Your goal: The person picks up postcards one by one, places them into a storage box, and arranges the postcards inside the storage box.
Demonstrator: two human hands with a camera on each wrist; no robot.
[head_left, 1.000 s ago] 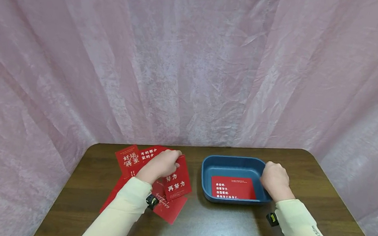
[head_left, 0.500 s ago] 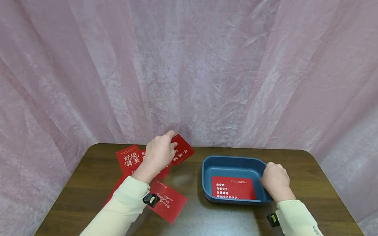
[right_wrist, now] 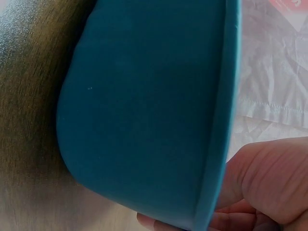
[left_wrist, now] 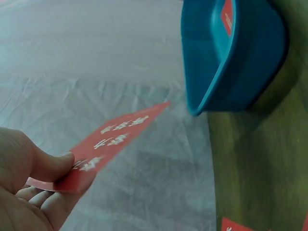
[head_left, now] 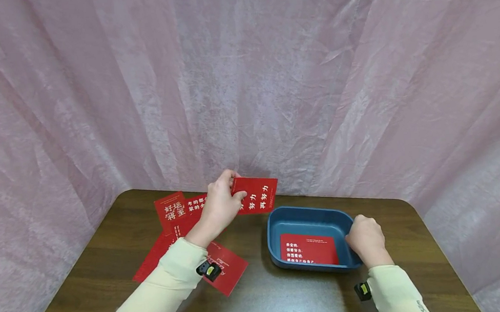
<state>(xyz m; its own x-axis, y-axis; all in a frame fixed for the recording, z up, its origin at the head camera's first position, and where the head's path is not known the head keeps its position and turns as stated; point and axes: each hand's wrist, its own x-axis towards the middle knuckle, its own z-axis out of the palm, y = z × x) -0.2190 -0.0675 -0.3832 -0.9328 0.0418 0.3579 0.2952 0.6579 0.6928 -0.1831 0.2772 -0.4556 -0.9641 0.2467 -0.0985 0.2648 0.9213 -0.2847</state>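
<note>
A red card (head_left: 256, 195) with white lettering is pinched at its left edge by my left hand (head_left: 220, 203), thumb on the printed face. In the left wrist view the card (left_wrist: 113, 142) slants up towards the blue box (left_wrist: 260, 57). My right hand (head_left: 366, 239) grips the right end of that open blue box (head_left: 309, 211), which stands on the table. The right wrist view has the thumb at the rim and fingertips under the box's outer wall (right_wrist: 149, 106). Inside the box lies another red card (head_left: 308, 248) with white writing.
Several red cards (head_left: 175, 211) overlap on the left of the wooden table (head_left: 104, 265), partly hidden by the left arm. One more card (head_left: 230, 269) lies nearer the front. A pink curtain (head_left: 244, 88) hangs behind the table's back edge.
My left hand has lifted the red card up and back from the pile, turned it sideways and brought it right, near the box's back left corner. The right hand stays on the box.
</note>
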